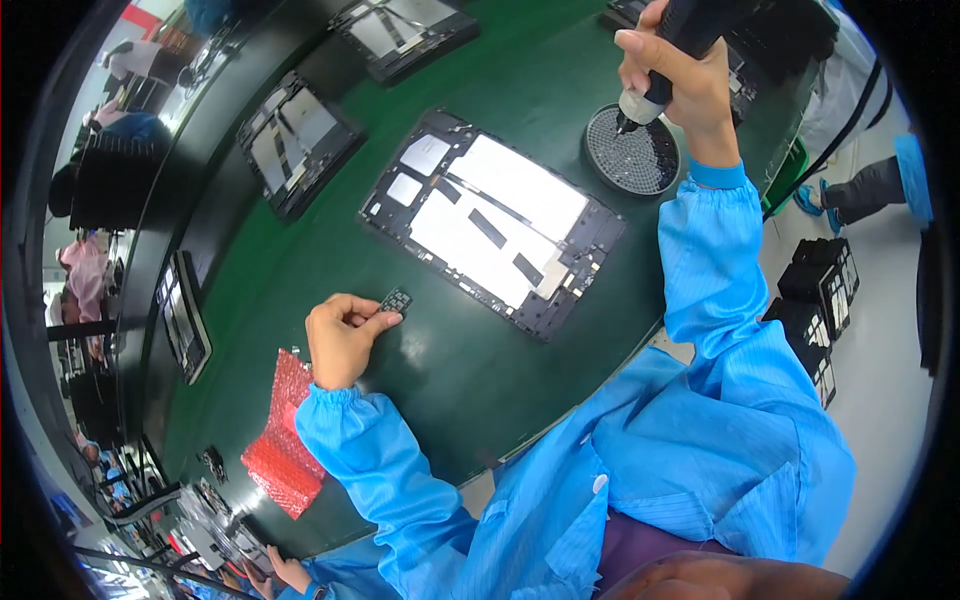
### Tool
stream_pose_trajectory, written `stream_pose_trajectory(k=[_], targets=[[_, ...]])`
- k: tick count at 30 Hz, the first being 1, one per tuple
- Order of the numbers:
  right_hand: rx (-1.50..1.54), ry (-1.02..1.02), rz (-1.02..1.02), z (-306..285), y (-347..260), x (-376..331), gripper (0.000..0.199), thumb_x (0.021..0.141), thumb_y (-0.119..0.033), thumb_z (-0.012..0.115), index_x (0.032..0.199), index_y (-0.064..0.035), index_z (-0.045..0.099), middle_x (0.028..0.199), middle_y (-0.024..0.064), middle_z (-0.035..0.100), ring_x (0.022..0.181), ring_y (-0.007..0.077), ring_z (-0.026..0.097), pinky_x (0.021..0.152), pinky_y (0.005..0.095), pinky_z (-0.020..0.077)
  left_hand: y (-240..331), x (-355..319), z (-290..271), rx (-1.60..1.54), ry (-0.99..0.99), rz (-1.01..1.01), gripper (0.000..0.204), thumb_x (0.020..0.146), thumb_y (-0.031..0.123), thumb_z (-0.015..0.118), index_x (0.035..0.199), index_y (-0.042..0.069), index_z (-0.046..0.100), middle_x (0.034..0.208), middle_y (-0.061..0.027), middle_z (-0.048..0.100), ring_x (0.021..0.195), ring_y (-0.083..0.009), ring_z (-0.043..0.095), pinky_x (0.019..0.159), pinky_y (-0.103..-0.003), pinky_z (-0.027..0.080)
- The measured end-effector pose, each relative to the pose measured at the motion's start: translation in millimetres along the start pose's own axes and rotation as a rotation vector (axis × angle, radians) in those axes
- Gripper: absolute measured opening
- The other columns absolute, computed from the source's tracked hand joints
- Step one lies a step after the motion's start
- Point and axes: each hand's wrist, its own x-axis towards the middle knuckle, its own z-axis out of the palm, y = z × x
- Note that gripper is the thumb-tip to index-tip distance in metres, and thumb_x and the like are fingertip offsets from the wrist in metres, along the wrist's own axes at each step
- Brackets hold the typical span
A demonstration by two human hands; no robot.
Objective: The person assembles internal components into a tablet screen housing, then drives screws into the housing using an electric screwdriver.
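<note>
Clearly, the green worktop (470, 390) carries 1 open tablet (540, 190), probably stiff but fragile inside, best gripped by its black rim. Fingers of the right hand (697, 82) wrap a black screwdriver (697, 22), likely weightier, its tip over a round dish (606, 160). Fingers of the left hand (342, 338) pinch 1 small circuit board (398, 300) beside the tablet; it should be light, edge-held. No writing is legible.

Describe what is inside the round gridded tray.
Small dark pieces gather toward the right inside the tray; the black tool covers part near the top, hiding what lies there.
</note>
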Motion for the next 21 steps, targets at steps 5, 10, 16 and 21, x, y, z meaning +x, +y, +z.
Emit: stream_pose_trajectory(k=[5,10,16,21], targets=[[-0.45,0.325,0.329,2,-13,-12,0.026,0.072,-0.002,0.074,0.088,-0.0021,0.053,0.057,0.0051,0.057,0.044,0.0133,0.055,0.039,0.023,0.0392,16,-3,1,0.175,0.053,0.086,0.026,0.053,0.005,0.084,0.063,-0.004,0.062,0.066,-0.0082,0.053,0.058,-0.0183,0.051,0.053,-0.03,0.041],[-0.503,0.233,0.369,-6,-8,-16,0.028,0.073,-0.004,0.075,0.091,-0.002,0.054,0.059,0.0035,0.058,0.044,0.0103,0.054,0.04,0.0214,0.039,10,-4,6,0.158,0.08,0.144,0.027,0.054,0.004,0.083,0.062,-0.003,0.059,0.067,-0.0079,0.053,0.058,-0.0185,0.05,0.052,-0.03,0.04],[-0.539,0.116,0.25,-17,11,-22,0.028,0.075,-0.001,0.072,0.095,-0.0009,0.053,0.056,0.0047,0.056,0.045,0.0114,0.053,0.046,0.0242,0.044,-3,5,-6,-0.049,-0.032,0.176,0.023,0.059,0.002,0.081,0.065,-0.001,0.059,0.07,-0.0043,0.056,0.061,-0.0136,0.052,0.053,-0.027,0.041],[-0.554,0.134,0.268,-19,15,-23,0.026,0.075,-0.001,0.073,0.093,-0.001,0.053,0.056,0.0044,0.056,0.044,0.0112,0.053,0.045,0.024,0.0438,16,-1,-1,-0.207,0.042,0.128,0.017,0.067,0.0,0.078,0.069,0.0,0.06,0.074,-0.0033,0.062,0.063,-0.0082,0.055,0.056,-0.023,0.044]])
